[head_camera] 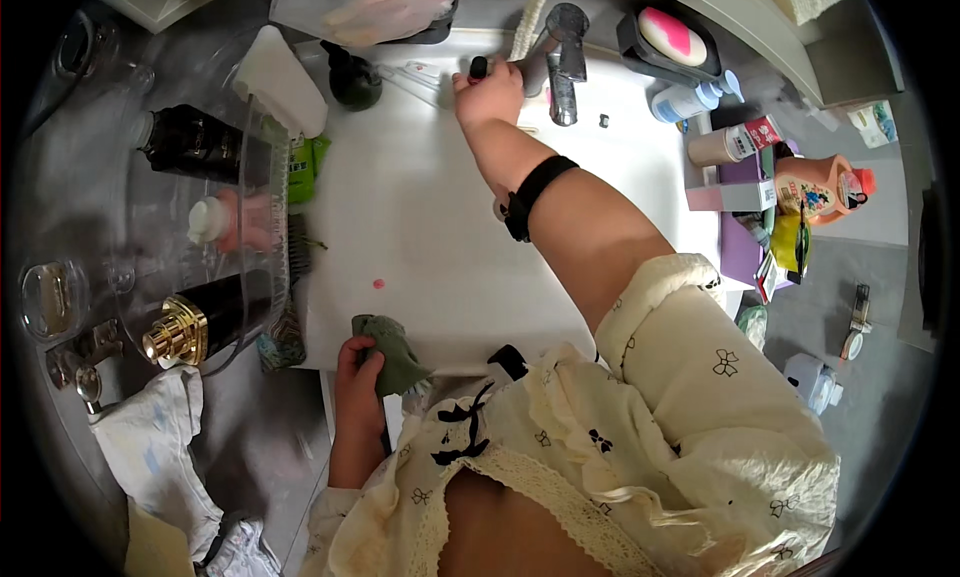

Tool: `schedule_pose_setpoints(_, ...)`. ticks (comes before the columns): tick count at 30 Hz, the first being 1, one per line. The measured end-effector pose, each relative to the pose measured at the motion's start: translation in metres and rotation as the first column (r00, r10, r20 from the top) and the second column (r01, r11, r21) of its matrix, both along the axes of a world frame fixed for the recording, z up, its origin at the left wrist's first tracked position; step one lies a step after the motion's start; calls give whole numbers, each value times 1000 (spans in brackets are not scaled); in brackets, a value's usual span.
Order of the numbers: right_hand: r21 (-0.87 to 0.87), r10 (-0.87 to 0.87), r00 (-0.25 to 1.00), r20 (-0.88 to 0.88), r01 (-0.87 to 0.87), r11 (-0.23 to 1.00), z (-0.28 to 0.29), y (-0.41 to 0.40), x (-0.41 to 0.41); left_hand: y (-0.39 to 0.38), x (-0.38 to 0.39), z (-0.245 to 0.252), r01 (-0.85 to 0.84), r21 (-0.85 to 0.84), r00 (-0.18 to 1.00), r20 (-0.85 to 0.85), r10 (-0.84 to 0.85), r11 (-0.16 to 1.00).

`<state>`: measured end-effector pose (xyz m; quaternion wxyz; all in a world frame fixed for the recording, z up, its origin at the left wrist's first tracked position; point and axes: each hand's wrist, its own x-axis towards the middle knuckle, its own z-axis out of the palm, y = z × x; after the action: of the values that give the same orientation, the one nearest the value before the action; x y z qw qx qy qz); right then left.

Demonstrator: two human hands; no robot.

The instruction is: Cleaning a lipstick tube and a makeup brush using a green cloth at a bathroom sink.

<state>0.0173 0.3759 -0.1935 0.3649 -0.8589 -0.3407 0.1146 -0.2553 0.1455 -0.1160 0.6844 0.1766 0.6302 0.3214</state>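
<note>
My left hand (358,386) pinches a folded green cloth (391,352) at the front left edge of the white washbasin (420,187). At the back of the basin, my right hand (491,97) has its fingers around a small bottle with a black cap (478,68); most of the bottle is hidden by the hand. Just right of that hand stands the chrome faucet (566,67). Left of it lie clear plastic pieces (420,78) on the rim. A pink spot (379,284) marks the white surface near the cloth.
A dark pump bottle (354,82) stands at the back left. Left of the basin, a clear plastic organizer (244,164) holds several bottles. Along the right edge are a soap bar (673,35) in a dark dish, a blue-and-white pump bottle (686,101) and a purple box (739,247).
</note>
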Motion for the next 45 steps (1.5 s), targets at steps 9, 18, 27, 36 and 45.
schedule_pose_setpoints(9,-254,-122,992,-19,113,961,2,14,2,-6,-7,-7,6,7,999,32,-6,1000)
schedule_pose_setpoints(18,-317,-151,988,40,156,936,-5,27,5,-6,-8,-13,-4,-10,999,53,5,1000)
schedule_pose_setpoints(27,-323,-150,985,80,168,931,-14,32,8,-7,-11,-16,2,-9,998,59,-2,1000)
schedule_pose_setpoints(36,-244,-144,989,36,149,958,-15,29,8,-7,-15,-19,1,-9,997,72,0,1000)
schedule_pose_setpoints(45,201,-3,997,-77,19,979,21,3,-12,-2,-4,-10,64,47,995,78,-68,997)
